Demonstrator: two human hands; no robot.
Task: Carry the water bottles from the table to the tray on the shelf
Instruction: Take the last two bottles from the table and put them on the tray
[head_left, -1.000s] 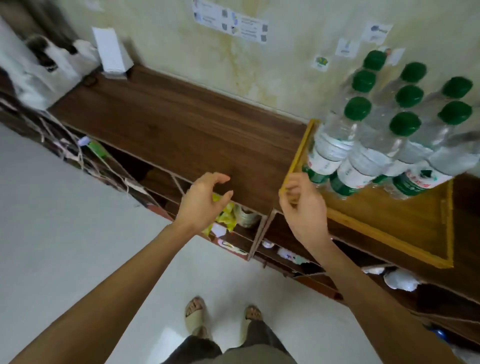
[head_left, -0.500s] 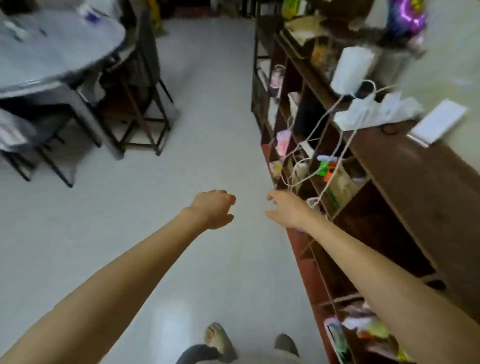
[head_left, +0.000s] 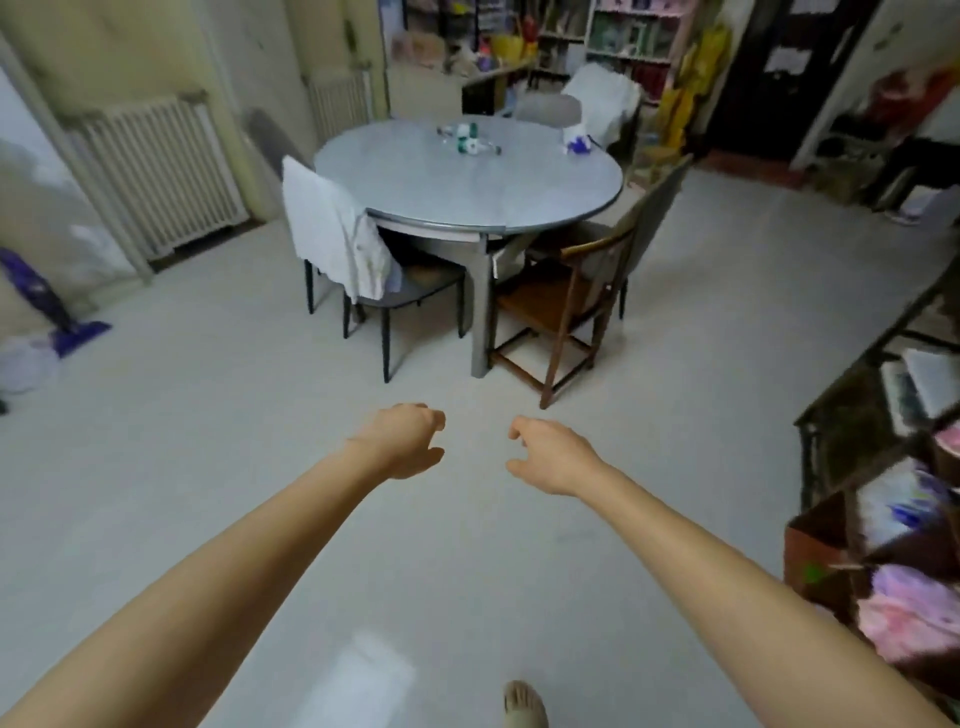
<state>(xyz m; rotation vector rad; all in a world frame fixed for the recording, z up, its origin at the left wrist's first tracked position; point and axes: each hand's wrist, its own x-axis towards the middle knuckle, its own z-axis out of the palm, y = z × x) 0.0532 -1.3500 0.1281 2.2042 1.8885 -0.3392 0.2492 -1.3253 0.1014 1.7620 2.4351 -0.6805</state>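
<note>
A person's bare foot (head_left: 524, 704) steps onto pale floor at the bottom of the view, both arms stretched ahead. The left hand (head_left: 402, 441) and right hand (head_left: 553, 457) hang side by side, fingers loosely curled and holding nothing. A second ago the same hands hovered at the shelf, beside a yellow tray packed with green-capped bottles; now shelf top and tray are out of view, and only cluttered shelving (head_left: 878, 467) lines the right edge. The person has turned to face the room, which suggests a delivery is done and another trip is starting. Ahead, well apart from the hands, stands a round grey table (head_left: 415, 192) ringed by chairs, one (head_left: 332, 234) draped in white cloth, another wooden (head_left: 566, 306). Near the table's far edge lie what appear to be the remaining bottles (head_left: 466, 139), too blurred to count, with a small purple-and-white item (head_left: 575, 143) toward the far right edge.
</note>
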